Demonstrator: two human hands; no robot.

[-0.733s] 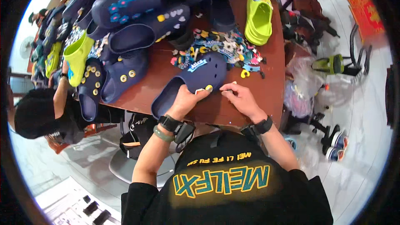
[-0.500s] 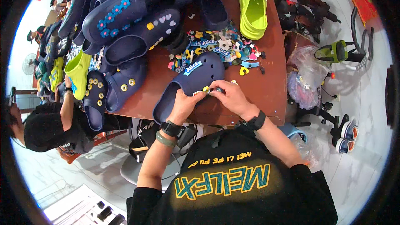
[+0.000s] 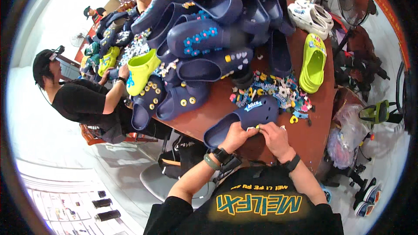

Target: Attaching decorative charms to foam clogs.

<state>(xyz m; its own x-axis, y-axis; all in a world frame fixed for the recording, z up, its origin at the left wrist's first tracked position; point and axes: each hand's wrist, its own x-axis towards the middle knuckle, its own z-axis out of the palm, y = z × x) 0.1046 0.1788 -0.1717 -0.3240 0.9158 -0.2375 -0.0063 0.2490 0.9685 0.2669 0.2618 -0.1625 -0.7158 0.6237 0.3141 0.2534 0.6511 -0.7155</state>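
A navy clog (image 3: pixel 226 124) lies near the table's front edge, its heel toward me at the left. A blue name charm (image 3: pixel 254 103) sits on its upper. My left hand (image 3: pixel 237 136) is closed on the near side of the clog, thumb pressed by a few small white charms (image 3: pixel 251 128). With the fingertips pinched together, my right hand (image 3: pixel 276 138) holds a small yellow-green shoe charm (image 3: pixel 257 126) against the same side. The charm's back and my left fingers under the clog are hidden.
Loose colourful charms (image 3: pixel 283 91) are heaped just beyond the clog. A lime clog (image 3: pixel 312 67) stands right of them, white clogs (image 3: pixel 311 18) behind it. Navy clogs (image 3: pixel 209 39) pile up at the far left. A person (image 3: pixel 82 95) in black sits left, a hand near another lime clog (image 3: pixel 141 72).
My view has swung left and up, so the whole scene sits lower and further right. My hands stay together at the clog's side, the right fingertips closer in on the small charm.
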